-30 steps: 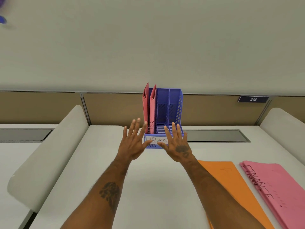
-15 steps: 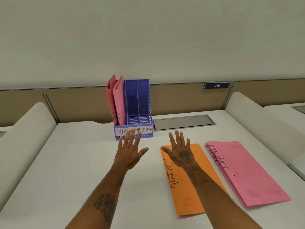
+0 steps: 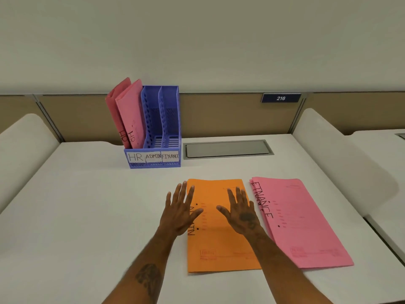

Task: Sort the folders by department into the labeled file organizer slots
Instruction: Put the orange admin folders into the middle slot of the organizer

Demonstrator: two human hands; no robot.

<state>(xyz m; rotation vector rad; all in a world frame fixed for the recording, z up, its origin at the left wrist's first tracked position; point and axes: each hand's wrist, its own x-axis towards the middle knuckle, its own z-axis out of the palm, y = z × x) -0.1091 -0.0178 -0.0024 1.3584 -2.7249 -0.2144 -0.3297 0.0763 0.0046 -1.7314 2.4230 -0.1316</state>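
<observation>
Near the worktop's front edge, both hands [image 3: 211, 212] hover empty, fingers spread, over the orange folder [image 3: 221, 244]; best lifted by its edges.

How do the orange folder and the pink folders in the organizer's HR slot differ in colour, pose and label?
The orange folder lies flat on the desk; the pink HR folders stand in the organizer, leaning left. The orange folder's partly covered label ends in "IN"; the pink ones read "HR". Both hands hover over the orange folder; none touches the HR folders. All are handwritten.
</observation>
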